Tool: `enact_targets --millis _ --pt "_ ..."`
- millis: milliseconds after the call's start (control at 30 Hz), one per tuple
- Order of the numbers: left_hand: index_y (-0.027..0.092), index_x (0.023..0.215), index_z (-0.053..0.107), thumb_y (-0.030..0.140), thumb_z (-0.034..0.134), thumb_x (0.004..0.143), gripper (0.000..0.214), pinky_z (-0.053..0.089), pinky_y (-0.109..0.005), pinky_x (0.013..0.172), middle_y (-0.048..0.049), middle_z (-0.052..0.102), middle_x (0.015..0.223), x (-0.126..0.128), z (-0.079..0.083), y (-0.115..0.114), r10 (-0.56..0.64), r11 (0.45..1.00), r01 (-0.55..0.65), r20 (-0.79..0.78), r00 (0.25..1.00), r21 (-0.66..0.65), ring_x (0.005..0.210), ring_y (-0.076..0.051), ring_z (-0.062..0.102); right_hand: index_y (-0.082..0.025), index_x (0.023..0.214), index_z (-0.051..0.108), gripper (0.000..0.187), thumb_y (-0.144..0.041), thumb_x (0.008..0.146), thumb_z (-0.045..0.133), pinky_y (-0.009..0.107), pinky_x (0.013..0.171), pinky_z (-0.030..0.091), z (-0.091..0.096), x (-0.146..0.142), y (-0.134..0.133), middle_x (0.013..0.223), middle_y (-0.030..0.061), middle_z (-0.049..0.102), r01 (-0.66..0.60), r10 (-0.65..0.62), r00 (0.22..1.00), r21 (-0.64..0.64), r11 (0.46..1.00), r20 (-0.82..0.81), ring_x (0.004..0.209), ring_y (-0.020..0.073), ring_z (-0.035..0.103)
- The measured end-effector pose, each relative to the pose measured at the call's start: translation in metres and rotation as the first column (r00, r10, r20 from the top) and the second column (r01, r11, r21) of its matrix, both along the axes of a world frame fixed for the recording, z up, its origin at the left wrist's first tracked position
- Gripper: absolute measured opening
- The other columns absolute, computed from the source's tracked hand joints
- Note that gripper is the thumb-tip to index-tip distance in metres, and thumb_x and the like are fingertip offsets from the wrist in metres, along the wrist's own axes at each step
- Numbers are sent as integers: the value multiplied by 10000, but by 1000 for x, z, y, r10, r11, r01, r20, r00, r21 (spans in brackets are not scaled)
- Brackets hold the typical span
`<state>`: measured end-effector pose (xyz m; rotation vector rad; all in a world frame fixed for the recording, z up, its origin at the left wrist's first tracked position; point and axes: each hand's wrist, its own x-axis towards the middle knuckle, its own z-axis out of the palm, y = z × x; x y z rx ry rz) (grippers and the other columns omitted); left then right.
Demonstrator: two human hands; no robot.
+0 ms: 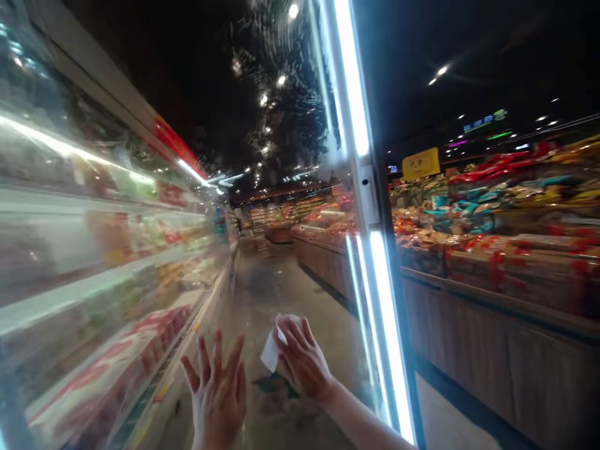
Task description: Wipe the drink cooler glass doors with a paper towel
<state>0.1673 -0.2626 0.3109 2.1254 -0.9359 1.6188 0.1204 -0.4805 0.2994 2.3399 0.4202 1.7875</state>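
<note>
My right hand [302, 362] reaches in from the lower right and presses a thin white cloth [270, 351] under its fingers, against what looks like a glass door [290, 119]. Whether the cloth is fabric or paper, I cannot tell. Left of it, my left hand [216, 394] is raised with its fingers spread and nothing in it. Whether that palm touches the glass is unclear. Streaky smears show on the upper part of the pane. A bright lit door frame [387, 312] runs down its right side, with a small fitting [369, 194] midway.
On the left, blurred refrigerated shelves [107, 275] hold packaged goods. Wood-panelled display counters [469, 350] piled with bagged goods [506, 250] stand on the right. A yellow sign [420, 164] rises above them. Between the two sides, an aisle floor [262, 281] runs back.
</note>
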Motion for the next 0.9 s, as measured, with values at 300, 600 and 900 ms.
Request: enact_targets --millis 300,600,900 --pt "347 1574 315 230 557 958 671 82 -660 1278 -57 204 1705 -8 85 -82 -55 998 57 46 997 -32 1594 -308 106 -210 1661 47 681 -189 1053 352 676 1239 248 126 -2 -84 1695 159 236 44 -127 969 358 933 211 1576 357 167" --pt "330 1542 400 189 627 905 690 36 -556 1311 -35 324 1665 -15 -4 -86 -79 986 61 113 990 156 1592 -269 130 -338 1656 84 719 -177 1016 369 663 1229 319 -28 -19 -95 1682 36 293 13 -113 976 461 887 189 1554 326 231" --pt "329 1561 360 243 588 947 660 55 -573 1304 -54 283 1682 -12 96 -108 -86 993 72 159 983 92 1591 -274 133 -297 1657 65 700 -181 1038 371 653 1238 297 81 -20 -126 1718 60 176 -36 -65 976 447 894 208 1586 306 135"
